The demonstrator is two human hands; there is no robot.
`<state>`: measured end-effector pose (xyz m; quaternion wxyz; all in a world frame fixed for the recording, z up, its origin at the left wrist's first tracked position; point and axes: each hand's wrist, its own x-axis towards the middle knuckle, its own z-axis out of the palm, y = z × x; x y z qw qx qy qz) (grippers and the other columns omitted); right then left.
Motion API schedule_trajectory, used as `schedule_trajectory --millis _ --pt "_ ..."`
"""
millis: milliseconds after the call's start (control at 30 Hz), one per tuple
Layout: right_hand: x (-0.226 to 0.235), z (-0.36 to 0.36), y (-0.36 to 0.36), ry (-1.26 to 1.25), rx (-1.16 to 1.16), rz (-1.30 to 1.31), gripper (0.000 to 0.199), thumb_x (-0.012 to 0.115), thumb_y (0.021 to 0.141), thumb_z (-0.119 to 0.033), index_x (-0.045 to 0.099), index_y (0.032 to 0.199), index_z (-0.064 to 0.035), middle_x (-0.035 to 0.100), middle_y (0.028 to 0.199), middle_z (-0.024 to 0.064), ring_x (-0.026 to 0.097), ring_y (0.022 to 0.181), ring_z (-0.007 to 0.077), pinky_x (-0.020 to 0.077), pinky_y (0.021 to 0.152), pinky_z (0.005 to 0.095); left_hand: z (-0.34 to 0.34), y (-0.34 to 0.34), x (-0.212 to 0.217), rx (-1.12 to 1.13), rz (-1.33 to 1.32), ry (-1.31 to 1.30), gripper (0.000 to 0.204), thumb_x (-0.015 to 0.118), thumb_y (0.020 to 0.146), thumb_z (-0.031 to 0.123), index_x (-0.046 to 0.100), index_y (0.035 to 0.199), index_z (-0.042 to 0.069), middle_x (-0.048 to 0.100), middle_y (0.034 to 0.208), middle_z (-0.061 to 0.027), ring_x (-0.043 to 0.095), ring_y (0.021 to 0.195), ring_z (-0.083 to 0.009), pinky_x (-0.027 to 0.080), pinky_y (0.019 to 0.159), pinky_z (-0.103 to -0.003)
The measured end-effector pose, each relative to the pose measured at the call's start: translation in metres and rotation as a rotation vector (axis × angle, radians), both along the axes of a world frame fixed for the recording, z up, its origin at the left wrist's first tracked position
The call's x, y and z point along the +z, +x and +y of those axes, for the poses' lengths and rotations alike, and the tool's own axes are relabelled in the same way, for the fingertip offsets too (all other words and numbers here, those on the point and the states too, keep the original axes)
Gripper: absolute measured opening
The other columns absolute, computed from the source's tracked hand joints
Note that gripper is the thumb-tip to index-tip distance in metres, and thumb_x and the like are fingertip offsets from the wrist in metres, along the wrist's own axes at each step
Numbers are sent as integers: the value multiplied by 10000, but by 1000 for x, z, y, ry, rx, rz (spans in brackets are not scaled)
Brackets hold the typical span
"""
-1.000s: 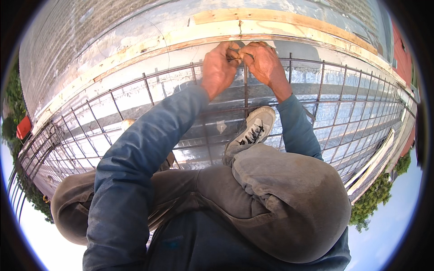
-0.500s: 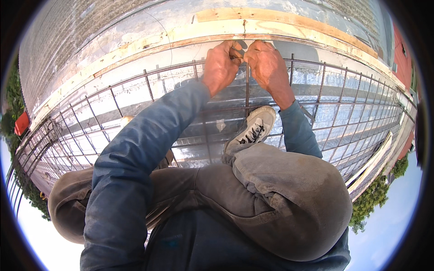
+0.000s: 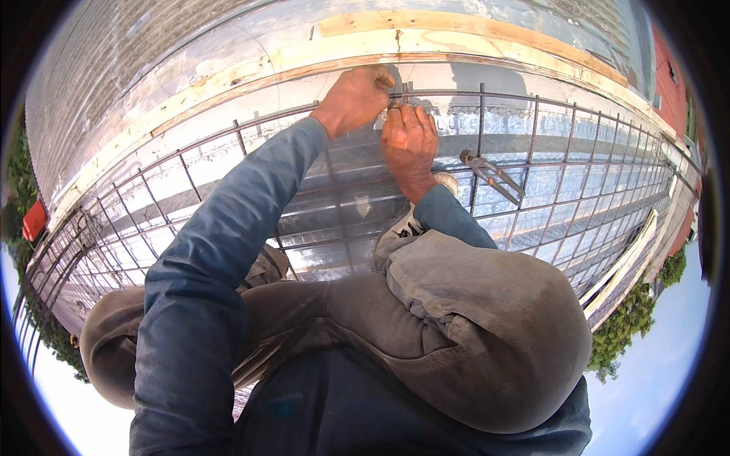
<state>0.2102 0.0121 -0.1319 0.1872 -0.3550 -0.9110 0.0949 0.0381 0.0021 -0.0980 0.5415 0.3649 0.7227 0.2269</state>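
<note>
A grid of thin steel rebar (image 3: 480,121) stretches across in front of me over shiny metal decking. At a crossing along its far edge bar, my left hand (image 3: 356,99) is closed, thumb and fingers pinched together just above the bar. My right hand (image 3: 409,144) sits right below that same crossing, fingers curled in and knuckles up. Whatever either hand pinches is hidden or too small to make out. To the right of my right hand, a pair of pincers (image 3: 493,178) with worn, orange-marked handles lies on the grid. My shoe (image 3: 403,226) shows partly behind my right forearm.
A wooden board (image 3: 456,47) runs along the far edge beyond the grid, with corrugated sheeting (image 3: 152,57) past it. Long bars (image 3: 47,277) bunch up at the far left. Pale strips (image 3: 623,262) lie along the right side. Both my bent knees frame the near area.
My right hand has come down and toward me, from above the edge bar to below it. My left hand has shifted slightly left. The pincers, mostly covered by my right forearm before, now show.
</note>
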Motion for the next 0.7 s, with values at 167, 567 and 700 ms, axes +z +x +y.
schedule_trajectory --millis 167,567,700 --pt "-6 -2 1 52 -34 -17 60 718 858 -52 753 897 -24 704 844 96 667 798 281 482 710 422 3 -8 -12 -120 40 60 341 529 954 136 774 1165 28 780 1177 -214 744 1083 -376 582 983 -438" --pt "-14 -8 -1 54 -66 -43 131 741 871 -81 770 998 -67 678 871 45 633 829 261 445 749 407 7 -17 -51 -268 -60 120 219 700 935 91 770 1118 -7 769 1085 -157 759 1028 -301 605 947 -389" --pt "-5 -16 5 -85 -54 -180 229 729 865 -79 771 1090 -77 645 977 20 568 903 266 414 809 423 9 -16 -62 -425 15 145 313 578 1033 203 775 1181 11 766 1110 -154 734 1048 -260 556 966 -384"
